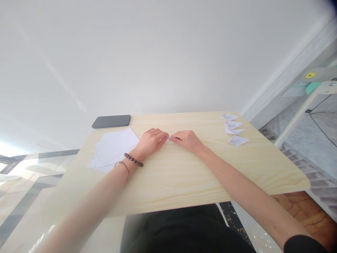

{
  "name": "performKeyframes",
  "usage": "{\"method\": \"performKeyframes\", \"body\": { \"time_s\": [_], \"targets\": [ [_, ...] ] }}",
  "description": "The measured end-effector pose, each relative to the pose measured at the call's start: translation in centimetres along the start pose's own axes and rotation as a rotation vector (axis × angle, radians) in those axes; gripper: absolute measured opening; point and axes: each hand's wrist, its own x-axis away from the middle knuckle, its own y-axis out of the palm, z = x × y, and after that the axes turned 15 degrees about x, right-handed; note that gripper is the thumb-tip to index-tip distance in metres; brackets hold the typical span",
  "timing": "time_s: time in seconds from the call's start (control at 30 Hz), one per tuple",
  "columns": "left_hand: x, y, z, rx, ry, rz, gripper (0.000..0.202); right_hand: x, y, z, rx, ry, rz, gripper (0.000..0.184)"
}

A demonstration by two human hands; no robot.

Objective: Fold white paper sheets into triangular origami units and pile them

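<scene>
Over the middle of the table, my left hand (152, 141) and my right hand (190, 140) meet fingertip to fingertip. Both are closed in a pinch on a small piece of folded white paper (170, 137). Only a sliver of that paper shows between the fingers, so its shape is hidden. A fanned stack of white paper sheets (116, 146) lies beside my left wrist, partly behind it. Off to the right, several folded white paper pieces (238, 140) with pointed ends stand in a column, apart from my right hand.
A dark phone (112, 121) lies at the back left of the pale wooden table (168, 186). The table's far edge is by a white wall (158, 63). On the right, a white metal frame (297, 117) stands past the table's edge.
</scene>
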Motion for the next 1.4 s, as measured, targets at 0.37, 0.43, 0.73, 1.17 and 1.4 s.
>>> {"method": "performKeyframes", "body": {
  "time_s": [0.37, 0.43, 0.73, 1.17, 1.4],
  "targets": [
    [0.0, -0.1, -0.1, -0.038, 0.003, 0.033, 0.024, 0.1, -0.1, 0.2, 0.120, 0.026, -0.003, 0.025],
    [0.0, -0.1, -0.2, -0.056, 0.010, 0.033, 0.024, 0.1, 0.0, 0.1, 0.165, 0.025, -0.002, 0.027],
    [0.0, 0.2, -0.5, -0.052, -0.055, 0.046, 0.024, 0.0, -0.2, 0.5, 0.140, -0.027, -0.016, 0.026],
    [0.0, 0.2, -0.8, -0.158, -0.036, -0.025, 0.025, 0.0, 0.0, 0.0, 0.069, -0.022, 0.039, 0.025],
    [0.3, 0.1, -1.5, -0.205, -0.110, 0.004, 0.025, 0.1, -0.1, 0.7, 0.097, 0.013, 0.055, 0.026]
  ]
}}
